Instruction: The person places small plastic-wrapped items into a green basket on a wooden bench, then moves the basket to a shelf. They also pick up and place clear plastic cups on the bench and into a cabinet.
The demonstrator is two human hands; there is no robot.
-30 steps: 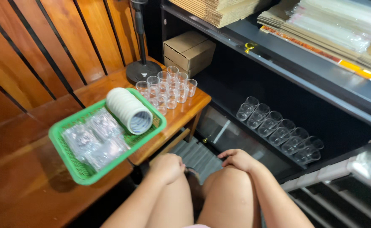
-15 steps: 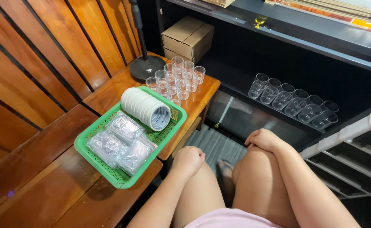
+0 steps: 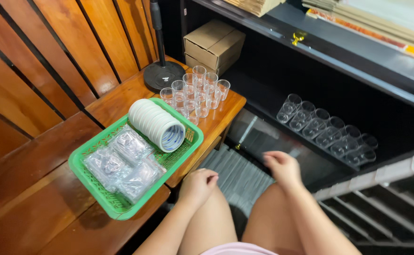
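Observation:
My left hand (image 3: 199, 185) rests on my left knee with its fingers curled in and nothing in it. Just above my right knee, my right hand (image 3: 283, 168) is lifted with the fingers loosely spread, holding nothing. To the left of my left hand, a green plastic basket (image 3: 97, 192) sits on a wooden bench. In it lie a stack of white round lids (image 3: 156, 123) on its side and several clear plastic packets (image 3: 122, 162). Behind the basket, a cluster of small clear cups (image 3: 195, 92) stands on the bench end.
A black round stand base (image 3: 163, 74) with a pole and a cardboard box (image 3: 214, 45) sit behind the cups. More clear cups (image 3: 327, 132) line a dark low shelf on the right. A grey ribbed mat (image 3: 237, 177) lies on the floor. A slatted wooden wall (image 3: 51, 56) rises behind the bench.
My right hand has lifted off my right knee and its fingers have spread. The left hand stays on the left knee. The view has shifted a little.

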